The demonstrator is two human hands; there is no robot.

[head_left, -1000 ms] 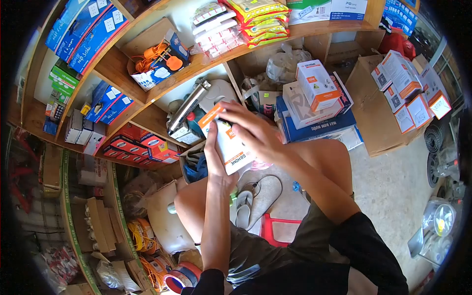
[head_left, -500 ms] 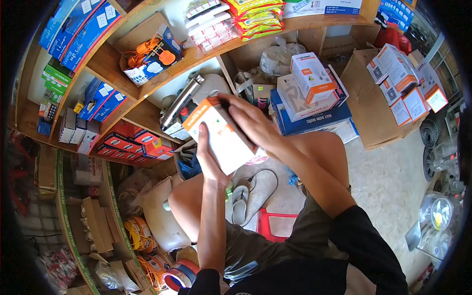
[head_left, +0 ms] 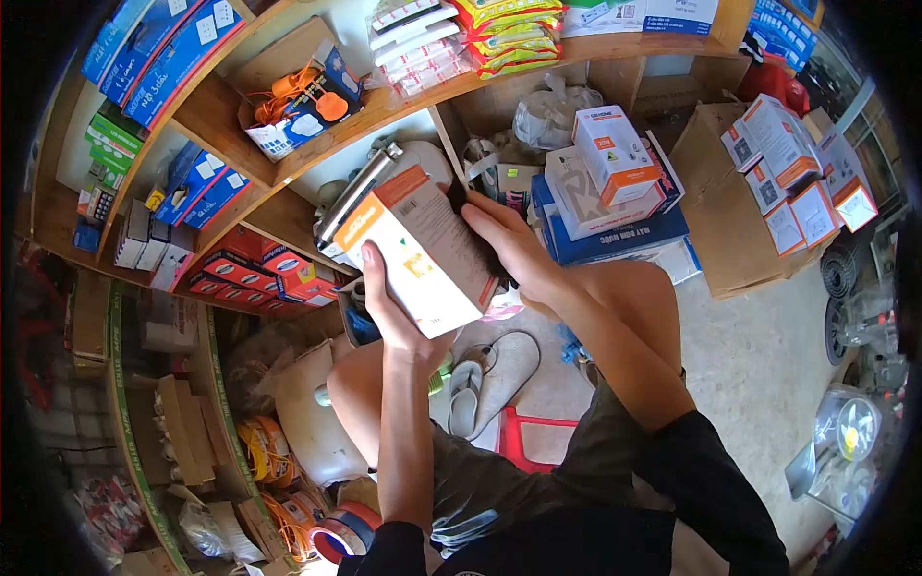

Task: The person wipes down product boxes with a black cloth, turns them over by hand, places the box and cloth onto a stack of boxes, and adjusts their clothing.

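A white-and-orange cardboard box (head_left: 423, 274) is held up tilted over my lap. My left hand (head_left: 394, 312) grips its lower left side, the thumb lying along the white front. Bent around the box's right side is my right hand (head_left: 514, 245). Something dark shows between these fingers and the box, but I cannot make out what it is. The box's printed side panel faces up toward me.
Wooden shelves (head_left: 331, 149) full of boxed goods curve around the front and left. Similar boxes (head_left: 615, 154) stand stacked ahead, and several more lie on a large carton (head_left: 711, 202) at right. Grey sandals (head_left: 499, 379) and a red stool (head_left: 512, 442) are below.
The box has turned, showing more of its printed side panel. My right hand has slid down and right along that side. My left hand keeps its grip, slightly lower left.
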